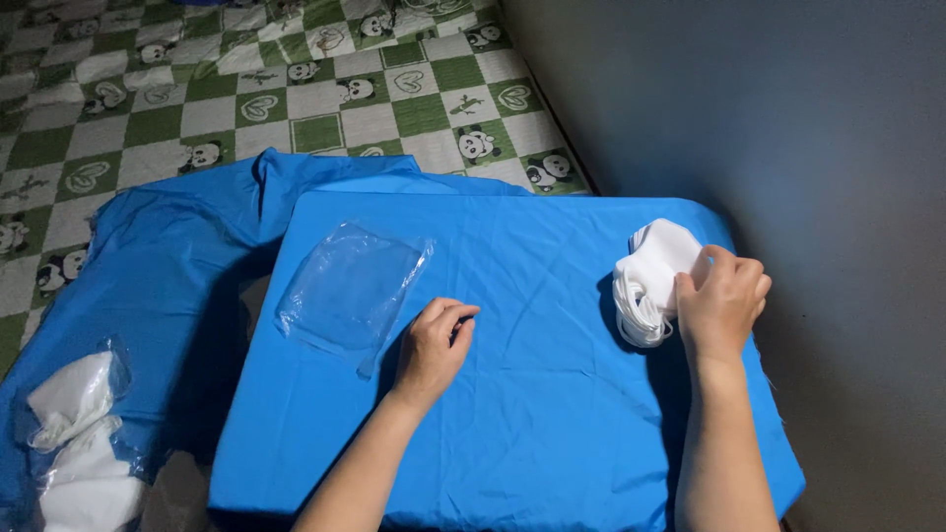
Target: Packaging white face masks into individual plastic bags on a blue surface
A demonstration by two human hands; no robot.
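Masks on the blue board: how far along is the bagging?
Done: bagged masks lie at lower left. In hand: the right hand rests on the stack of loose white masks; the left hand sits beside the clear bags. Left: the loose stack remains unbagged.

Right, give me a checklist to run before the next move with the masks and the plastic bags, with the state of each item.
1. Right hand on the stack of white masks: ok, fingers rest on its top.
2. One mask separated from the stack: cannot tell, the hand covers that edge.
3. Clear plastic bags within reach of the left hand: ok, they lie just beside its fingers.
4. Left hand free: ok, it holds nothing and rests on the blue cloth.
5. Top bag's mouth open: cannot tell.
6. Bagged masks set apart: ok, they lie at the far left.
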